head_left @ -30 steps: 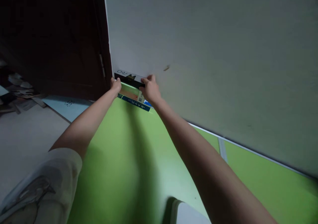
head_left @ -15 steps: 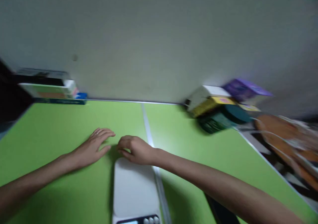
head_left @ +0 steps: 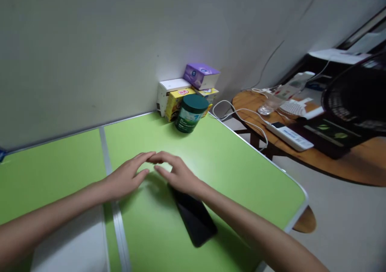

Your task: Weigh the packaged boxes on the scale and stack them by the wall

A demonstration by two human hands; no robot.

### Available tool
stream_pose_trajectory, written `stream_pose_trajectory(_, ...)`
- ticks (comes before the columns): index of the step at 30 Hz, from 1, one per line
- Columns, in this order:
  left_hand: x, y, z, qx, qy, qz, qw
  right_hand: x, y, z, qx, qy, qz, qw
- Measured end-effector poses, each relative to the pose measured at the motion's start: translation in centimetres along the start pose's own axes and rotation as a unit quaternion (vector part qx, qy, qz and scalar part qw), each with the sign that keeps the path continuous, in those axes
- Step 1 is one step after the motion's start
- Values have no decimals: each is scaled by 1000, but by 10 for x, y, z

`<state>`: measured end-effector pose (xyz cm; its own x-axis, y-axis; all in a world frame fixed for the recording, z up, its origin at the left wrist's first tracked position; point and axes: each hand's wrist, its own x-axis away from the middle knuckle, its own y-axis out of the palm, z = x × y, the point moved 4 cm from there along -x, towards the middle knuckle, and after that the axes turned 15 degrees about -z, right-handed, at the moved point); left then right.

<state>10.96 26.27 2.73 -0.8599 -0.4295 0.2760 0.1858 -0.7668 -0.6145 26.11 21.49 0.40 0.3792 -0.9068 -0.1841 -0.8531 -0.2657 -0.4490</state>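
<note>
Above the green table [head_left: 144,240], my left hand [head_left: 125,177] is open, with its thumb apart from its fingers and nothing visible in it. My right hand [head_left: 177,173] faces it, fingers curved and thumb apart, also holding nothing I can see. The fingertips of the two hands meet or nearly meet. A black smartphone [head_left: 197,221] lies on the table below my right hand and wrist, its far end partly covered. Under my left forearm is a white kitchen scale [head_left: 78,240], cut off by the lower edge of the view.
A green tub [head_left: 191,115] stands at the back beside yellow boxes [head_left: 175,103], a white box [head_left: 164,95] and a purple tissue pack [head_left: 201,75]. On the right, a wooden table [head_left: 328,165] holds a power strip [head_left: 289,135], cables, a clear bottle [head_left: 277,97] and a dark fan [head_left: 356,95].
The view has swung right, bringing the wooden table and smartphone more fully into sight. My hands have moved right, away from the scale, and drawn together. My right hand's fingers have opened.
</note>
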Motion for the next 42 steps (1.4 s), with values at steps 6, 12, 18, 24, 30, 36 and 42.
stream_pose_trajectory(6, -137, -9, 13, 110, 36, 76, 990, 34, -120, 114, -37, 129, 320, 938)
stream_pose_trajectory(12, -226, -28, 23, 251, 59, 155, 954, 3, -189, 155, 6, 82, 318, 944)
stream_pose_trajectory(18, -240, -33, 30, 294, 64, 141, 943, -19, -196, 149, 47, 55, 316, 946)
stream_pose_trajectory(24, -138, -9, 27, 205, 49, 153, 966, 8, -134, 84, 54, 71, 306, 948)
stream_pose_trajectory(30, 41, 15, 44, 223, 30, 149, 963, 7, -34, -20, -9, 43, 164, 985)
stream_pose_trajectory(36, 191, 24, 40, 276, -80, 182, 940, -23, 61, -96, -47, 13, 36, 998)
stream_pose_trajectory(42, 251, 44, -26, 255, -45, 260, 930, -39, 125, -128, -37, 16, -48, 998)
